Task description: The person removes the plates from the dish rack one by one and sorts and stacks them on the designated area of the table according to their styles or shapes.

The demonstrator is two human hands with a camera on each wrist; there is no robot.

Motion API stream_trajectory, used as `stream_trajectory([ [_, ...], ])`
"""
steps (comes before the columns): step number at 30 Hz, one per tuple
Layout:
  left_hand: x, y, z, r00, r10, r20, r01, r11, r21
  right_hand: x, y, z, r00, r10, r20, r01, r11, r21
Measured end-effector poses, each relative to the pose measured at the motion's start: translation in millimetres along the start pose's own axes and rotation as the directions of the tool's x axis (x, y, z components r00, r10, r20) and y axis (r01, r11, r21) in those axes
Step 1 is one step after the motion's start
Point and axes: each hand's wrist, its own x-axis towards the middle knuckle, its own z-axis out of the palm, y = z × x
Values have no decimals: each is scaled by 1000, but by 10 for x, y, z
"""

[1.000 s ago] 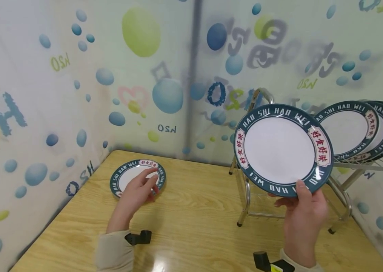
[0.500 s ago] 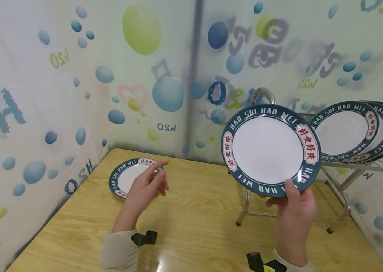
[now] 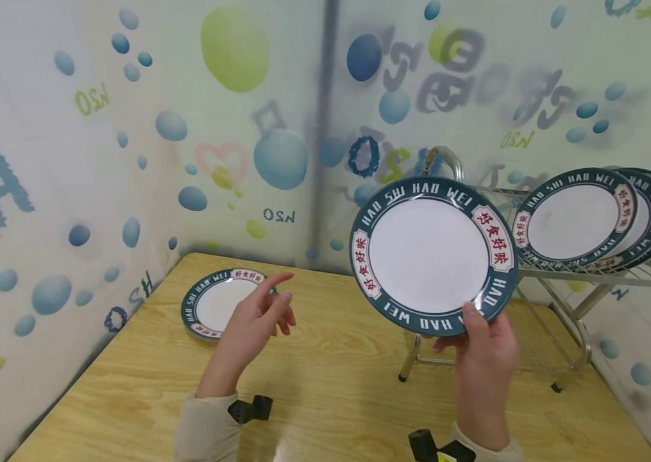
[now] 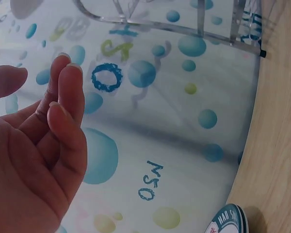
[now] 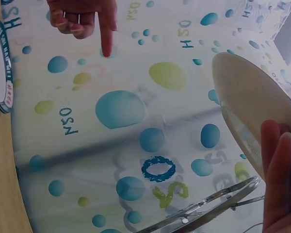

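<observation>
My right hand grips the lower rim of a round white plate with a dark green lettered border, thumb on the front face. The plate is held up, tilted towards the head camera, and its pale underside shows in the right wrist view. My left hand hovers in front of another plate of the same design, partly covering it. That plate lies at the table's far left. Nothing is held in the left hand; its fingers are loosely bent, with the index finger more extended.
A metal dish rack stands on the right of the wooden table. Several matching plates lean upright in its upper tier. The held plate hides part of the rack. Patterned walls border the table at the back and sides.
My right hand has carried the plate leftwards, away from the plates in the rack. The left hand has shifted slightly right, uncovering more of the plate on the table.
</observation>
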Motion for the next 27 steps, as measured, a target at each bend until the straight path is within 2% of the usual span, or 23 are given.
stream_trajectory([
  [6, 0, -9, 49, 999, 39, 23, -39, 999, 7, -34, 25, 68, 999, 48, 12, -47, 996, -74],
  [12, -15, 6, 92, 996, 83, 42, -82, 997, -12, -62, 80, 91, 996, 27, 84, -13, 986, -167],
  [20, -187, 404, 88, 978, 126, 166, -103, 984, -144, -92, 136, 143, 992, 51, 113, -24, 973, -229],
  [27, -195, 430, 133, 973, 139, 185, -106, 979, -174, -122, 164, 187, 986, 66, 156, -25, 967, -254],
])
